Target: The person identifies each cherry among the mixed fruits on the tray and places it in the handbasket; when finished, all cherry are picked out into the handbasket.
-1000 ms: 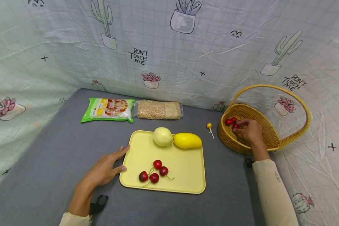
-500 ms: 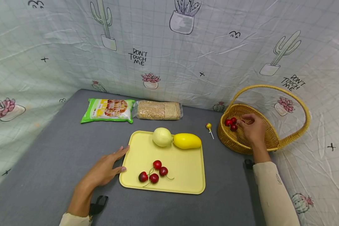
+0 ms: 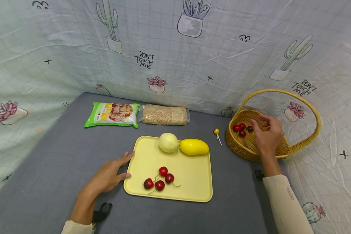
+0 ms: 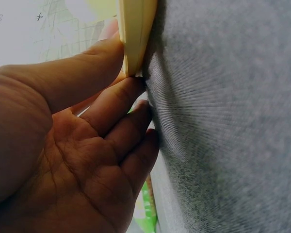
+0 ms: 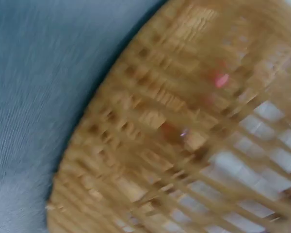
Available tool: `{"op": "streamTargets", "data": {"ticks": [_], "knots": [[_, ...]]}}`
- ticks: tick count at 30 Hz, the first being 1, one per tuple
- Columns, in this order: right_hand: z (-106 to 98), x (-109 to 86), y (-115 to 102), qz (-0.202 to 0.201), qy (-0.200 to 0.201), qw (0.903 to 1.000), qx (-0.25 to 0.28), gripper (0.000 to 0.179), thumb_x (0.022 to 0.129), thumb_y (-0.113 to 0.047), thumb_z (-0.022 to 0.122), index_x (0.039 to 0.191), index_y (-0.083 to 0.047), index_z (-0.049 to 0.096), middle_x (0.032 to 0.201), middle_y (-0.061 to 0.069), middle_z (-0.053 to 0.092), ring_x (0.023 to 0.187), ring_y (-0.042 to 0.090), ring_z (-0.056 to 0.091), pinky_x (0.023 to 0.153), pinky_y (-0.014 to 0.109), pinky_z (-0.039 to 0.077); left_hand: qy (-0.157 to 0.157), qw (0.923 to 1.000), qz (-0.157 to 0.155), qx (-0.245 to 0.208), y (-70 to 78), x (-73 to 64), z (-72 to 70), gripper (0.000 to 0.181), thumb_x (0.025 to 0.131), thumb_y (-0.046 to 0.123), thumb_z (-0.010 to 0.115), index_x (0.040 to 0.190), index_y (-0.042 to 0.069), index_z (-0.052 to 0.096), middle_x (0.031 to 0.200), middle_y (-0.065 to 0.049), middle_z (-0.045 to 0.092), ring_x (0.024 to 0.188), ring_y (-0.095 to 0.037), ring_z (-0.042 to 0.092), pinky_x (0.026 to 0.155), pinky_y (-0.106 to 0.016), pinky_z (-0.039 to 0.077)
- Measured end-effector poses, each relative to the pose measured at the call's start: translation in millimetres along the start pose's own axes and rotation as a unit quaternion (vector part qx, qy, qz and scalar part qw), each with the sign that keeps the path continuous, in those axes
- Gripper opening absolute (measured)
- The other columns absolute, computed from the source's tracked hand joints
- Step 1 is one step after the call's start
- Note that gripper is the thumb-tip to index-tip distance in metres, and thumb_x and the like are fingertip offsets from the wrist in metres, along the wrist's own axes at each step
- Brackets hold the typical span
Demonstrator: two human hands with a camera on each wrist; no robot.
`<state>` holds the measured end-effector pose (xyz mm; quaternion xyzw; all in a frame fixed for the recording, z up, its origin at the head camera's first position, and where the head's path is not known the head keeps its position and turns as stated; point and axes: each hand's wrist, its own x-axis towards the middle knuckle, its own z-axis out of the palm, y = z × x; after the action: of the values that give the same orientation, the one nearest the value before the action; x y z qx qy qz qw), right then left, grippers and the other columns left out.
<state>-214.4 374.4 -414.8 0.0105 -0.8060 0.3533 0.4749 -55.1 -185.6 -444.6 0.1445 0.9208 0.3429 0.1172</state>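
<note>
My left hand [image 3: 108, 175] rests at the left side of the yellow tray [image 3: 190, 182], thumb and fingertips touching its edge. In the left wrist view the thumb lies along the tray's rim [image 4: 136, 36], with the straight fingers just below. Several red cherries with stems [image 3: 169, 178] lie at the front of the tray. My right hand [image 3: 269, 133] is over the wicker basket [image 3: 237, 146], thumb and fingers apart, nothing seen between them. Several more cherries [image 3: 242, 133] sit in the basket's left end, left of the thumb. The right wrist view is blurred and shows the basket's woven side [image 5: 136, 131].
A pale green round fruit [image 3: 168, 142] and a yellow mango-like fruit [image 3: 194, 147] lie along the tray's back edge. Behind are a green-edged food bag [image 3: 114, 114] and a clear bag of grain [image 3: 164, 114]. A lollipop [image 3: 216, 132] lies left of the basket, whose tall handle [image 3: 280, 92] arches up.
My right hand has let go of a cherry in the basket and moved right and up, uncovering another, darker cherry. The left hand and the tray stay as they were.
</note>
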Motion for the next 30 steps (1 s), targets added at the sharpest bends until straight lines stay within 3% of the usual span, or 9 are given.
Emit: {"op": "streamTargets", "data": {"ticks": [6,12,16,22,26,30], "knots": [[-1.2,-7.8,-47.9,-0.051,-0.005,0.9976,0.046,0.029,0.08,-0.008,0.094,0.103,0.003,0.081,0.094,0.026,0.075,0.084,-0.012,0.049,0.077,0.011,0.037,0.001,1.0,-0.002,-0.001,0.3,-0.2,-0.2,0.082,0.096,0.016,0.078,0.166,0.01,0.037,0.166,-0.031,0.037,0.15,-0.055,0.04,0.114,-0.073,0.04],[-2.8,-17.8,-99.2,-0.084,-0.046,0.9909,0.095,0.031,0.076,0.003,0.091,0.104,0.009,0.079,0.092,0.031,0.071,0.084,-0.01,0.049,0.075,0.01,0.04,0.004,1.0,-0.001,-0.002,0.4,-0.4,-0.3,0.082,0.096,0.015,0.078,0.166,0.01,0.037,0.166,-0.031,0.037,0.151,-0.054,0.04,0.115,-0.073,0.04],[-0.3,-28.3,-109.6,-0.108,-0.078,0.9854,0.106,0.036,0.074,0.001,0.095,0.106,0.004,0.08,0.089,0.025,0.072,0.083,0.0,0.05,0.074,0.012,0.04,0.003,1.0,-0.001,-0.001,0.6,0.0,-0.4,0.081,0.096,0.016,0.078,0.166,0.01,0.037,0.166,-0.031,0.037,0.151,-0.054,0.04,0.114,-0.073,0.04],[3.6,-44.0,-121.1,-0.161,-0.125,0.9685,0.142,0.04,0.073,-0.003,0.094,0.111,-0.003,0.082,0.09,0.018,0.073,0.078,0.021,0.052,0.074,0.016,0.04,0.011,0.9999,0.003,0.002,1.4,0.4,0.0,0.081,0.095,0.014,0.079,0.166,0.009,0.039,0.165,-0.03,0.039,0.15,-0.053,0.042,0.114,-0.072,0.041],[3.2,-55.0,-132.4,-0.178,-0.167,0.9569,0.158,0.041,0.075,-0.007,0.095,0.114,-0.005,0.082,0.094,0.014,0.074,0.078,0.02,0.054,0.073,0.018,0.042,0.012,0.9999,0.003,0.004,1.7,0.4,0.1,0.081,0.095,0.014,0.079,0.165,0.009,0.039,0.165,-0.03,0.039,0.15,-0.053,0.042,0.114,-0.072,0.041],[1.7,-67.6,-143.4,-0.18,-0.233,0.944,0.149,0.044,0.073,-0.007,0.096,0.115,-0.009,0.081,0.098,0.008,0.075,0.077,0.018,0.054,0.068,0.022,0.044,0.012,0.9999,0.002,0.003,1.8,0.4,0.2,0.081,0.095,0.014,0.079,0.165,0.009,0.039,0.165,-0.03,0.039,0.15,-0.054,0.041,0.114,-0.073,0.04]]}}
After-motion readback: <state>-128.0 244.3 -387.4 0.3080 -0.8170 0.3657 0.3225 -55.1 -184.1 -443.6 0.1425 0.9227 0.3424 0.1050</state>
